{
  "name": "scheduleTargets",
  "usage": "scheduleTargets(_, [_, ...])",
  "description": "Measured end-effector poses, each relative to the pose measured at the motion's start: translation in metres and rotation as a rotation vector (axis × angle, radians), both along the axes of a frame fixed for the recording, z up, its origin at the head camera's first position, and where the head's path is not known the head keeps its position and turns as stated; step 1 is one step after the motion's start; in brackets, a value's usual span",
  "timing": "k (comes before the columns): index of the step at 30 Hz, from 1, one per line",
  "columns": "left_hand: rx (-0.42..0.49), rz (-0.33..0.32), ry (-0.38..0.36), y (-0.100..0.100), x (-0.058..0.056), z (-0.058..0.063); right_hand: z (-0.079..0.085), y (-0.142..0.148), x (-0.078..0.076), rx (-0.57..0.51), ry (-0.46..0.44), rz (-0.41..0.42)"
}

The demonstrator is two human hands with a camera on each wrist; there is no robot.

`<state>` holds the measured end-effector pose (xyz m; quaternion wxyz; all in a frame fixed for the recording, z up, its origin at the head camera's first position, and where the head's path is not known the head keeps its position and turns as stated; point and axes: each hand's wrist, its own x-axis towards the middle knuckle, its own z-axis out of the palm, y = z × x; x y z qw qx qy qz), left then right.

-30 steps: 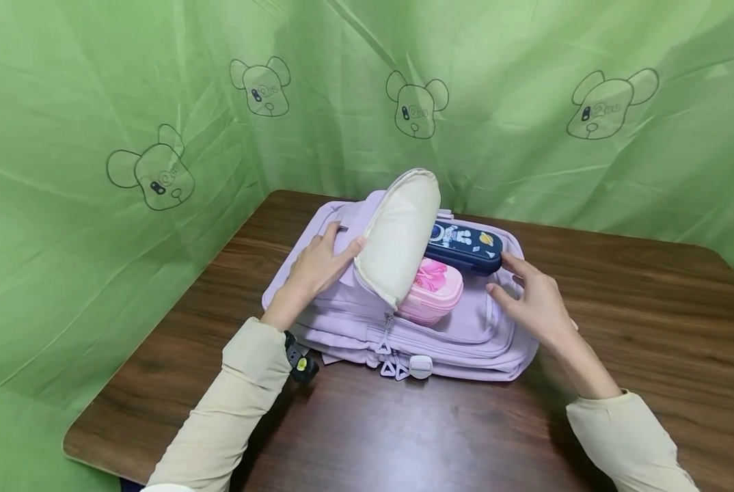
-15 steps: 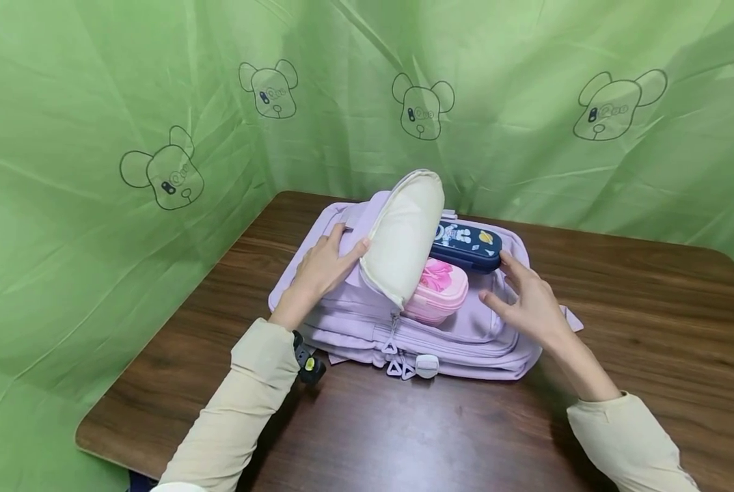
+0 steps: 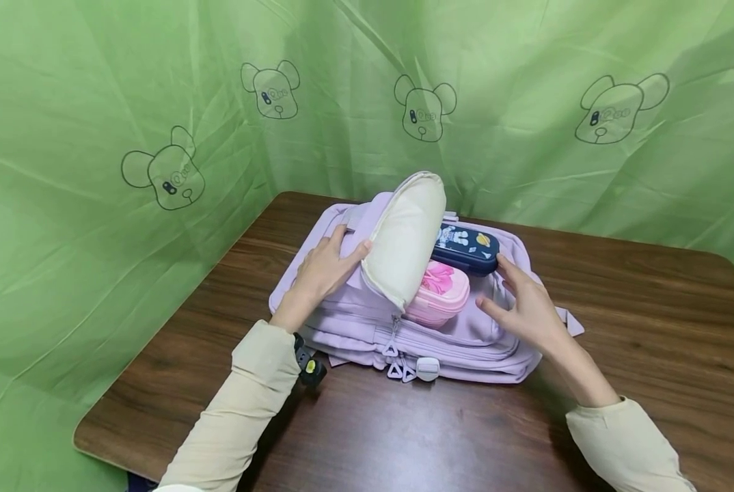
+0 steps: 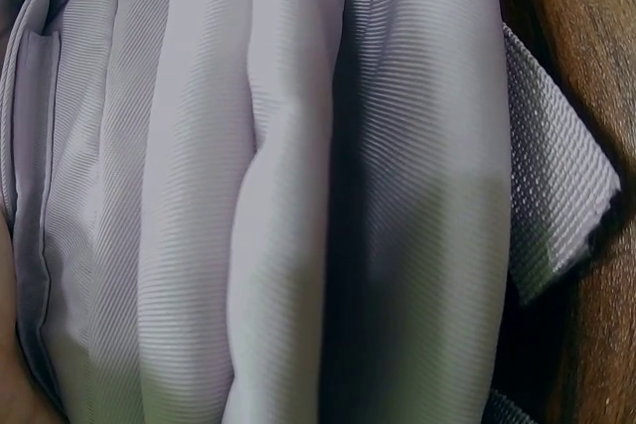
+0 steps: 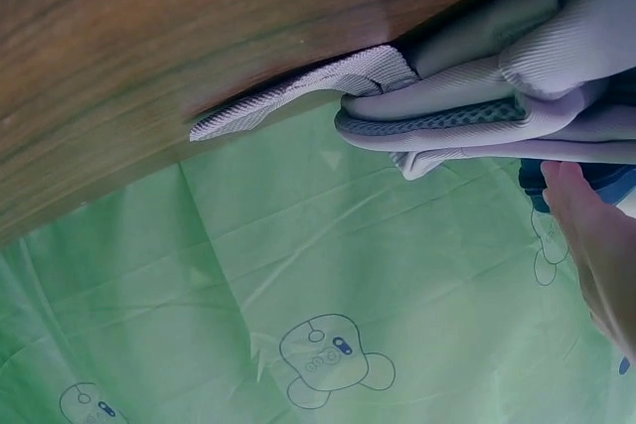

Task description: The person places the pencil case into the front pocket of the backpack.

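Note:
A lilac backpack [image 3: 336, 307] lies flat on the table, its front pocket unzipped and the pale-lined flap [image 3: 406, 239] folded up. My left hand [image 3: 320, 270] holds that flap, thumb at its edge and fingers over the outer side. Two pencil cases lie partly in the pocket, their left ends hidden behind the flap. The navy one [image 3: 468, 249], with an astronaut and a planet, is farther back; the pink one [image 3: 441, 290] is nearer. My right hand [image 3: 529, 307] touches the navy case's right end with its fingertips, thumb apart from it, as the right wrist view [image 5: 596, 235] also suggests.
The brown wooden table [image 3: 441, 437] extends in front of and to both sides of the backpack. Zipper pulls [image 3: 393, 369] and a buckle [image 3: 428, 369] hang at the near side. A strap end [image 3: 570, 321] sticks out on the right. Green cloth [image 3: 496, 157] hangs behind.
The navy case has shifted slightly left, deeper under the flap, with my right fingertips following it. My left hand keeps its hold on the flap. The head view has turned a little.

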<state>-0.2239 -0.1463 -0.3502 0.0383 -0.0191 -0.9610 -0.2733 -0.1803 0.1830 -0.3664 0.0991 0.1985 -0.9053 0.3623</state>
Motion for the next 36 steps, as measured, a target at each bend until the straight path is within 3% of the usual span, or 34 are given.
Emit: scheduleTargets(36, [-0.011,0.024,-0.012,0.0019,0.0020,0.0012,0.0004,-0.0024,0.0036,0.045,-0.032,0.030])
